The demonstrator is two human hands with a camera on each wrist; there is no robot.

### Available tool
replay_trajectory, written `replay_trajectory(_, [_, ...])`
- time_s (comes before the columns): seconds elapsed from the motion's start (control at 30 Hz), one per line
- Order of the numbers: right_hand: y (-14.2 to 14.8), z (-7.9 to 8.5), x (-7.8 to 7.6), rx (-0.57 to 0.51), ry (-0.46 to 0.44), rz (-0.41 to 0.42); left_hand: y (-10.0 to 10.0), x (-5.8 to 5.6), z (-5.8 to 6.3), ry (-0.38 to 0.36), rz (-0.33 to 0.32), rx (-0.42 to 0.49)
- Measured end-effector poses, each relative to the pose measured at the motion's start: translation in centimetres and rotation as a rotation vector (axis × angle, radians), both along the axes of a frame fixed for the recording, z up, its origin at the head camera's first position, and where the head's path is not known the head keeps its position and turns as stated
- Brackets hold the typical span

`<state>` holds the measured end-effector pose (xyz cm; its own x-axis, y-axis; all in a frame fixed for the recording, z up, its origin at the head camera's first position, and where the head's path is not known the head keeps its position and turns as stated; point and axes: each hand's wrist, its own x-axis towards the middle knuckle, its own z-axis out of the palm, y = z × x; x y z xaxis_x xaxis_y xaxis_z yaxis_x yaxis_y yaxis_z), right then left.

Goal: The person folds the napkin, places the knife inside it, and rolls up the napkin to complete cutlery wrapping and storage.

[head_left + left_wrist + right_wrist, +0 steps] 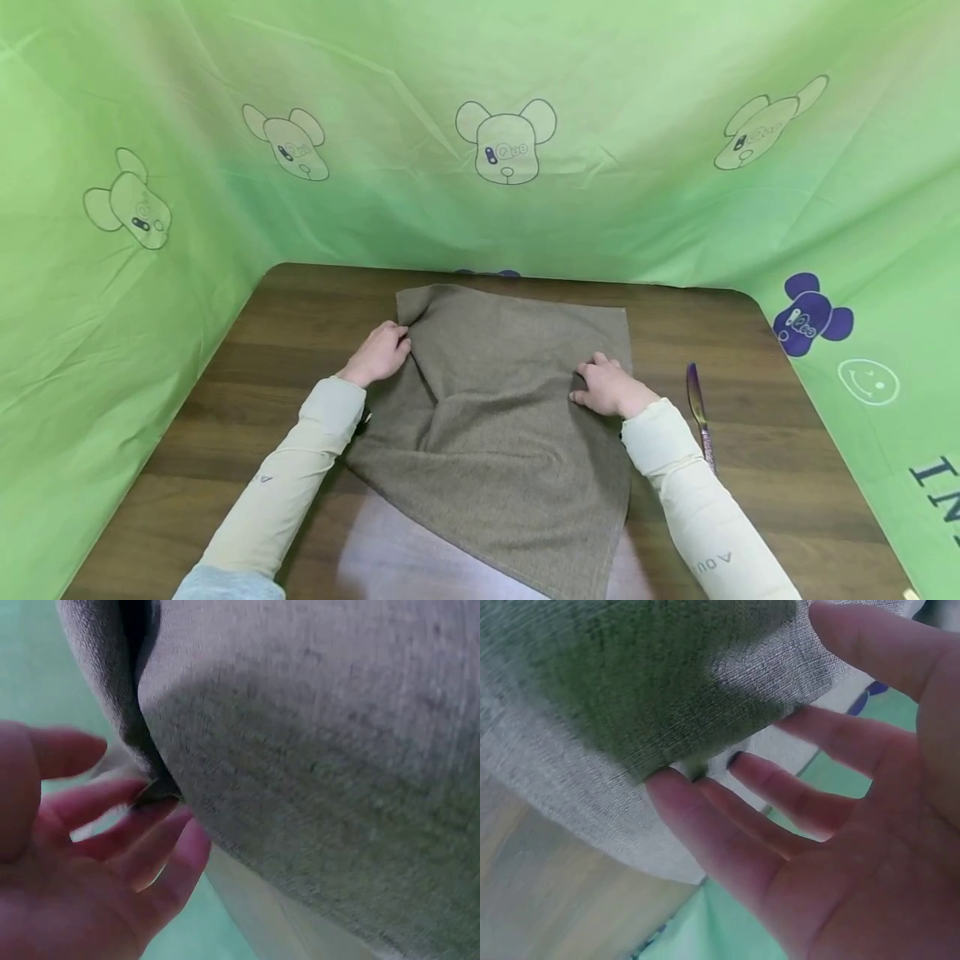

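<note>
A large grey-brown cloth point(517, 350) lies rumpled on the wooden table, with creases across its middle and a folded strip along its left side. At that left edge is my left hand point(381, 354); in the left wrist view its fingertips point(196, 838) touch the cloth's edge beside a dark fold, while the thumb stands apart from them. My right hand point(609, 387) is over the cloth's right part. Spread and nearly straight, its fingers point(705, 817) touch the fabric in the right wrist view, the thumb held away from them.
A shiny purple-gold table knife point(697, 408) lies right of the cloth, beside my right sleeve. The dark wooden table point(247, 400) has green printed curtains point(360, 217) around its back and sides. A pale patch point(397, 542) shows at the front under the cloth.
</note>
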<state>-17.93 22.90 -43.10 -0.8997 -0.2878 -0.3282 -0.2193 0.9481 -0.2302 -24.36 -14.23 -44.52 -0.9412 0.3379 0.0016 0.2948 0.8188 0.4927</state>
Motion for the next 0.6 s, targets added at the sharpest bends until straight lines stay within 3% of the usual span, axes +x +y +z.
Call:
replay_trajectory(0.13, [0.2, 0.1, -0.1, 0.013, -0.01, 0.003, -0.6, -0.6, 0.9, 0.101, 0.146, 0.129])
replay_trajectory(0.27, [0.4, 0.0, -0.3, 0.003, -0.011, -0.001, -0.9, -1.3, 2.3, 0.104, 0.203, 0.23])
replay_trajectory(0.4, [0.6, -0.3, -0.1, -0.037, -0.031, -0.029, -1.0, -0.9, 2.6, -0.011, 0.187, 0.125])
replay_trajectory(0.5, [0.7, -0.4, 0.4, -0.035, -0.025, -0.049, -1.1, 0.2, 2.0, -0.096, 0.164, -0.015])
replay_trajectory(0.6, [0.5, -0.3, 1.0, -0.009, -0.015, -0.074, -1.4, 1.2, 1.1, -0.125, 0.126, -0.145])
